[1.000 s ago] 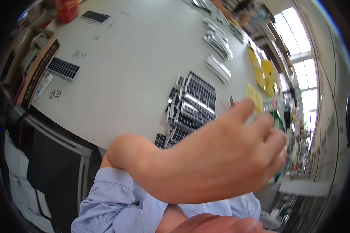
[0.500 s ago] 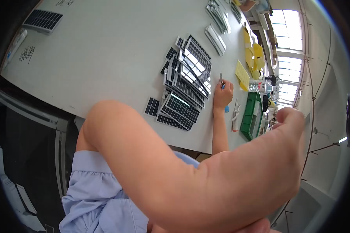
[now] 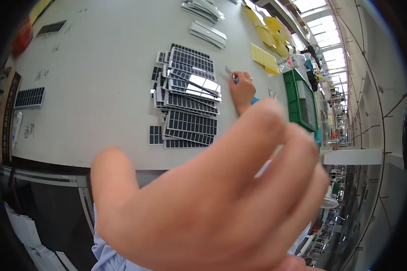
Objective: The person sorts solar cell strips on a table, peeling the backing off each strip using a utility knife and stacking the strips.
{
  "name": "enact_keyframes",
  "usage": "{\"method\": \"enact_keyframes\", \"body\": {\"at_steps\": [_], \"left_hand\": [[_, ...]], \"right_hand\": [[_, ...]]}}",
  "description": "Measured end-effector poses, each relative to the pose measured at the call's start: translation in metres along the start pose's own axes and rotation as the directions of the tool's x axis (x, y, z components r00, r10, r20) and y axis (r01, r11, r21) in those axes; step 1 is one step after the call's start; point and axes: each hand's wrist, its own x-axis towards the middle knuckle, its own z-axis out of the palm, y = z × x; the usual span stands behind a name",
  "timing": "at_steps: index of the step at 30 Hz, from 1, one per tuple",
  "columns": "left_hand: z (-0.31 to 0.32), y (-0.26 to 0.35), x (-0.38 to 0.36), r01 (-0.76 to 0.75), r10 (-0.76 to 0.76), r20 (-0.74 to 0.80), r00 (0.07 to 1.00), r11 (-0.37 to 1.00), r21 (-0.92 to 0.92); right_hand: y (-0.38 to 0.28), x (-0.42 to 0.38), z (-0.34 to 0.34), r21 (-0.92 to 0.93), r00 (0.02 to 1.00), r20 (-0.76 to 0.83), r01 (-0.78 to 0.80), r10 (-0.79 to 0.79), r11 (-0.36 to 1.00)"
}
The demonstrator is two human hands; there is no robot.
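My left hand [image 3: 239, 194] is raised close to the camera and covers much of the lower view. Its fingers are bent and partly apart, slightly blurred, and nothing shows in them. On the white table [image 3: 99, 117], my right hand [image 3: 243, 89] is closed round a knife [image 3: 228, 70] with a short silvery blade and a bit of blue at the grip. Left of that hand lies an untidy heap of small solar panels [image 3: 192, 124], dark with white grid lines. A blue thing [image 3: 255, 100] shows beside my right wrist, partly hidden.
A green bin [image 3: 291, 92] stands at the right. Beyond lie a yellow sheet [image 3: 264, 58], yellow pieces [image 3: 276, 31] and pale strips [image 3: 208, 34]. More panels [image 3: 30, 97] sit at the left, near handwriting on the table and a cardboard box [image 3: 10, 119].
The view has turned and shifted. My left hand has come further into view, its bent fingers now showing in front of the camera. My right hand still grips the knife beside the panels.
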Motion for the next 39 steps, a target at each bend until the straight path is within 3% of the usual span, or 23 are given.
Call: {"method": "enact_keyframes", "body": {"at_steps": [3, 10, 15, 18, 21, 23, 25, 27, 29, 30, 31, 32, 33, 35, 36, 38, 39], "left_hand": [[0.007, 0.013, 0.001, -0.015, 0.016, 0.022, 1.0, 0.998, -0.065], [0.009, 0.028, -0.025, 0.124, -0.087, 0.214, 0.973, 0.978, -0.166], [0.029, 0.004, -0.022, 0.031, 0.036, 0.326, 0.945, 0.979, -0.199], [0.044, 0.0, -0.023, 0.178, -0.06, 0.329, 0.942, 0.922, -0.343], [0.051, 0.0, -0.026, 0.218, -0.06, 0.393, 0.917, 0.903, -0.371], [0.054, 0.0, -0.028, 0.219, -0.024, 0.436, 0.899, 0.889, -0.401], [0.055, -0.002, -0.031, 0.304, -0.031, 0.56, 0.828, 0.863, -0.402], [0.06, -0.025, -0.031, 0.368, -0.042, 0.658, 0.752, 0.855, -0.366], [0.08, -0.063, -0.036, 0.38, -0.095, 0.711, 0.697, 0.889, -0.254], [0.095, -0.087, -0.047, 0.59, -0.249, 0.67, 0.699, 0.73, -0.344], [0.108, -0.112, -0.059, 0.698, -0.359, 0.711, 0.605, 0.669, -0.256], [0.12, -0.134, -0.072, 0.791, -0.462, 0.736, 0.496, 0.589, -0.163], [0.134, -0.154, -0.093, 0.794, -0.504, 0.733, 0.457, 0.602, -0.081], [0.162, -0.173, -0.134, 0.803, -0.55, 0.747, 0.373, 0.595, 0.037], [0.173, -0.177, -0.15, 0.813, -0.553, 0.768, 0.323, 0.577, 0.073], [0.186, -0.177, -0.162, 0.854, -0.449, 0.858, 0.249, 0.52, 0.024], [0.192, -0.172, -0.166, 0.863, -0.513, 0.806, 0.294, 0.505, 0.007]], "right_hand": [[0.0, 0.001, 0.002, 0.005, 0.999, -0.014, 0.045, -0.045, 0.999], [-0.003, 0.009, 0.009, 0.007, 0.991, -0.004, 0.137, -0.137, 0.991], [-0.005, 0.012, 0.007, 0.06, 0.995, 0.073, 0.063, -0.067, 0.996], [-0.006, 0.016, 0.002, 0.089, 0.992, 0.118, 0.044, -0.055, 0.995], [-0.009, 0.031, 0.001, 0.177, 0.984, 0.158, 0.056, -0.085, 0.983], [-0.01, 0.054, 0.001, 0.283, 0.957, 0.287, -0.038, -0.047, 0.959], [-0.026, 0.076, -0.016, 0.323, 0.928, 0.373, -0.107, -0.022, 0.94], [-0.037, 0.082, -0.026, 0.531, 0.856, 0.457, -0.044, -0.242, 0.846], [-0.031, 0.081, -0.009, 0.552, 0.76, 0.52, 0.049, -0.39, 0.832], [-0.022, 0.081, 0.009, 0.678, 0.726, 0.616, -0.294, -0.304, 0.674], [-0.028, 0.086, 0.003, 0.691, 0.735, 0.603, -0.288, -0.309, 0.663], [-0.035, 0.091, -0.009, 0.589, 0.696, 0.647, -0.198, -0.31, 0.783], [-0.04, 0.094, -0.016, 0.472, 0.66, 0.689, -0.095, -0.299, 0.877], [-0.032, 0.092, -0.004, 0.526, 0.69, 0.644, -0.085, -0.331, 0.847], [-0.03, 0.089, 0.001, 0.571, 0.752, 0.553, -0.029, -0.358, 0.82], [-0.029, 0.093, 0.004, 0.611, 0.807, 0.451, 0.032, -0.382, 0.791], [-0.029, 0.095, 0.005, 0.628, 0.82, 0.441, 0.008, -0.364, 0.778]]}}
